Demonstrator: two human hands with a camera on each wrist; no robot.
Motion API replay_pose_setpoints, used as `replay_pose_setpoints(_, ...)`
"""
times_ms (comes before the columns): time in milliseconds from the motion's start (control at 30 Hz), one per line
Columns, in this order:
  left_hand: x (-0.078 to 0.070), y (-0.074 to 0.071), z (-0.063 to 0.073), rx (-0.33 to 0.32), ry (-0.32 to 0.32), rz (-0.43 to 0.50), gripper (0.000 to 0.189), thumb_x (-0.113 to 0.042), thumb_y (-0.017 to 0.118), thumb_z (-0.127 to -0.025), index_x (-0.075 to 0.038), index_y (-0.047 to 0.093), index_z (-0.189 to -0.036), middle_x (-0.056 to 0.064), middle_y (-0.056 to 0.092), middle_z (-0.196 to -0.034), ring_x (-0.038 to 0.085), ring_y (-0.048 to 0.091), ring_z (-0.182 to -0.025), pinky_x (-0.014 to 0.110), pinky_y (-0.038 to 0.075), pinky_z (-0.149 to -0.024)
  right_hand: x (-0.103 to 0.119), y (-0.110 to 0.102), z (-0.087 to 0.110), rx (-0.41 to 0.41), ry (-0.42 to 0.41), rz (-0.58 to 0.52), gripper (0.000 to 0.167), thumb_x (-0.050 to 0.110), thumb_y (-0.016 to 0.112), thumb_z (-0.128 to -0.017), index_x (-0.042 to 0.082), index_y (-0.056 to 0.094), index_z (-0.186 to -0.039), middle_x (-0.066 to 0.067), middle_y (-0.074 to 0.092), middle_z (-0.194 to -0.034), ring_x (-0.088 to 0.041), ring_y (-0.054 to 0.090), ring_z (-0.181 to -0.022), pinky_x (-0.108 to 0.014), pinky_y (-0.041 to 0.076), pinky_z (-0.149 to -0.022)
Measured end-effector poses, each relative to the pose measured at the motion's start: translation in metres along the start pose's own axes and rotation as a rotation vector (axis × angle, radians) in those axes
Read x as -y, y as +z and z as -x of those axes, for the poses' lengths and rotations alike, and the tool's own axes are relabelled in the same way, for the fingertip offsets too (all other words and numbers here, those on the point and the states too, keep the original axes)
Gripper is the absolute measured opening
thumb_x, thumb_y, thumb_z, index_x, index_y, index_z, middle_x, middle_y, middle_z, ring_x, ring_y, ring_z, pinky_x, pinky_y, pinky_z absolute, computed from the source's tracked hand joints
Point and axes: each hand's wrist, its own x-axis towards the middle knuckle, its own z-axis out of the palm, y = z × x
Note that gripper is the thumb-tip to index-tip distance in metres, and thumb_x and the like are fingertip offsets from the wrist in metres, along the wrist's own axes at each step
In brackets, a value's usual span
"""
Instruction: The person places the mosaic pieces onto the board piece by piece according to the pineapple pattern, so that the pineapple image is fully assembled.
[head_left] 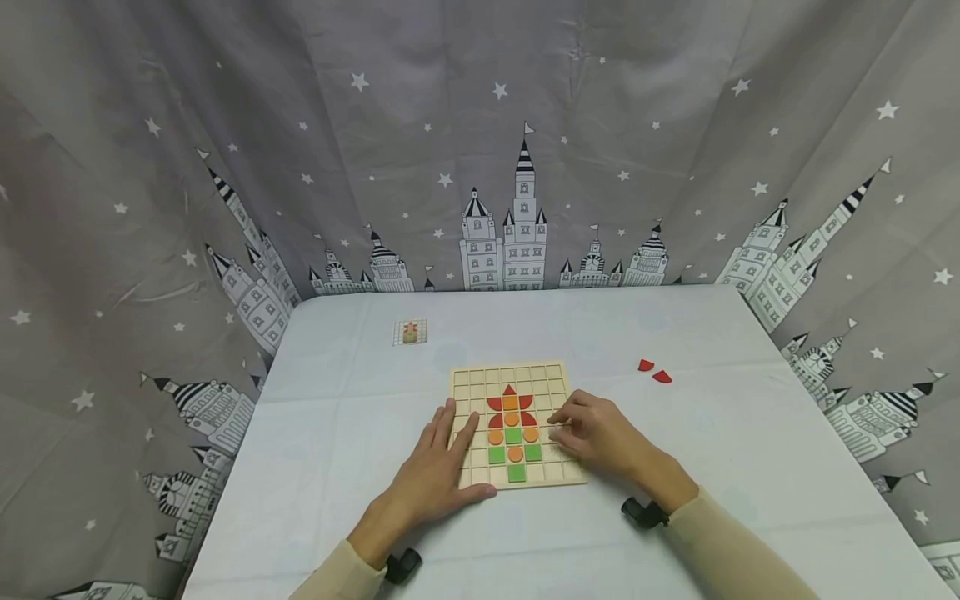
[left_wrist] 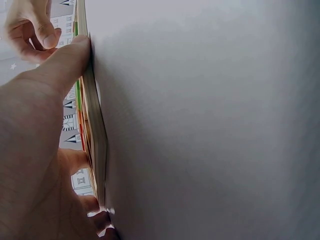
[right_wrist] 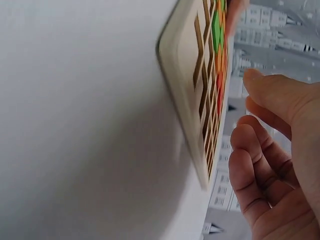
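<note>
A pale wooden grid board [head_left: 471, 380] lies on the table, bearing a figure of coloured pieces. A red triangle [head_left: 510, 390] tops the figure, with red fan-shaped pieces [head_left: 527, 402] at its sides. Below are orange discs [head_left: 530, 435] and green squares [head_left: 533, 452]. My left hand [head_left: 431, 479] rests on the board's left side with fingers spread, its thumb at the near edge. Over the right side hovers my right hand [head_left: 600, 429]. The right wrist view shows its loosely bent fingers [right_wrist: 243, 172] apart from the thumb, with nothing between them.
Two loose red fan-shaped pieces [head_left: 662, 377] lie on the white tablecloth [head_left: 712, 433] right of the board. A small card [head_left: 409, 332] picturing a similar figure on a grid sits at the back left. Behind the table hangs a grey castle-print curtain [head_left: 420, 150].
</note>
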Motion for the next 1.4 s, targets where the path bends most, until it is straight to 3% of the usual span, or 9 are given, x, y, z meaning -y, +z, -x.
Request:
replay_pose_setpoints(133,0.001,0.001,0.000,-0.003,0.002,-0.001,0.120,-0.076,0.082,-0.097,-0.012,0.032,-0.185,0.030,0.011,-0.195,0.051,0.017,-0.182,0.066,0.035,-0.142,-0.012,-0.008,0.004,-0.068,0.006,0.018,0.023,0.013,0.097,-0.095,0.005,0.088,-0.115,-0.005,0.077,-0.106,-0.013,0.065,-0.086,-0.019,0.057,-0.074)
replay_pose_setpoints(200,0.001,0.001,0.000,-0.001,0.001,-0.005,0.120,-0.077,0.081,-0.097,-0.013,0.031,-0.186,0.030,0.010,-0.195,0.051,0.016,-0.182,0.065,0.035,-0.142,-0.017,-0.013,0.006,-0.083,0.038,0.035,0.025,0.011,0.099,-0.094,0.004,0.089,-0.116,-0.007,0.078,-0.105,-0.013,0.066,-0.086,-0.020,0.058,-0.074)
replay_pose_setpoints(233,0.001,0.001,0.000,-0.003,0.003,-0.005,0.120,-0.076,0.081,-0.097,-0.013,0.031,-0.186,0.030,0.010,-0.195,0.051,0.016,-0.182,0.065,0.035,-0.142,-0.007,-0.022,0.005,-0.076,0.082,0.053,0.026,0.008,0.100,-0.090,0.004,0.089,-0.114,-0.007,0.078,-0.103,-0.013,0.065,-0.084,-0.020,0.057,-0.072)
replay_pose_setpoints(433,0.001,0.001,0.000,-0.004,0.007,-0.003,0.120,-0.076,0.082,-0.097,-0.012,0.032,-0.185,0.030,0.011,-0.195,0.051,0.017,-0.182,0.066,0.036,-0.142,-0.020,-0.039,0.010,-0.079,0.226,0.104,0.027,0.009,0.100,-0.093,0.004,0.089,-0.117,-0.008,0.080,-0.107,-0.012,0.064,-0.085,-0.021,0.057,-0.074)
replay_pose_setpoints(667,-0.001,-0.001,0.002,-0.010,0.005,0.016,0.120,-0.076,0.082,-0.097,-0.011,0.032,-0.185,0.031,0.011,-0.195,0.052,0.017,-0.182,0.066,0.035,-0.142,-0.039,-0.053,0.016,-0.155,0.225,0.167,0.027,0.007,0.100,-0.091,0.002,0.088,-0.115,-0.011,0.077,-0.101,-0.016,0.063,-0.080,-0.026,0.054,-0.071)
replay_pose_setpoints(900,-0.003,-0.002,0.002,-0.008,0.003,0.015,0.120,-0.075,0.083,-0.097,-0.010,0.032,-0.185,0.031,0.011,-0.195,0.051,0.016,-0.182,0.065,0.029,-0.145,-0.055,-0.068,0.020,-0.130,0.374,0.211,0.033,0.012,0.098,-0.095,0.000,0.087,-0.123,-0.018,0.075,-0.110,-0.021,0.065,-0.085,-0.029,0.053,-0.072)
replay_pose_setpoints(1100,-0.003,-0.002,0.001,-0.003,-0.002,0.006,0.120,-0.075,0.083,-0.097,-0.011,0.032,-0.185,0.030,0.011,-0.195,0.051,0.017,-0.182,0.065,0.030,-0.145,-0.066,-0.080,0.021,-0.173,0.437,0.216,0.040,0.011,0.098,-0.094,-0.004,0.084,-0.128,-0.024,0.072,-0.114,-0.025,0.066,-0.087,-0.031,0.053,-0.075)
replay_pose_setpoints(1233,-0.002,-0.001,0.000,0.002,-0.006,0.001,0.120,-0.075,0.083,-0.097,-0.012,0.032,-0.185,0.029,0.009,-0.195,0.050,0.015,-0.183,0.065,0.029,-0.145,-0.072,-0.085,0.021,-0.176,0.501,0.207,0.046,0.011,0.097,-0.095,-0.008,0.081,-0.134,-0.029,0.070,-0.121,-0.031,0.071,-0.091,-0.038,0.058,-0.080)
replay_pose_setpoints(1400,-0.002,-0.001,0.001,0.004,-0.008,-0.001,0.120,-0.076,0.082,-0.097,-0.013,0.031,-0.186,0.029,0.009,-0.195,0.050,0.015,-0.183,0.065,0.029,-0.145,-0.080,-0.090,0.022,-0.141,0.587,0.205,0.054,0.016,0.093,-0.099,-0.009,0.076,-0.143,-0.037,0.066,-0.132,-0.041,0.073,-0.100,-0.056,0.063,-0.090)
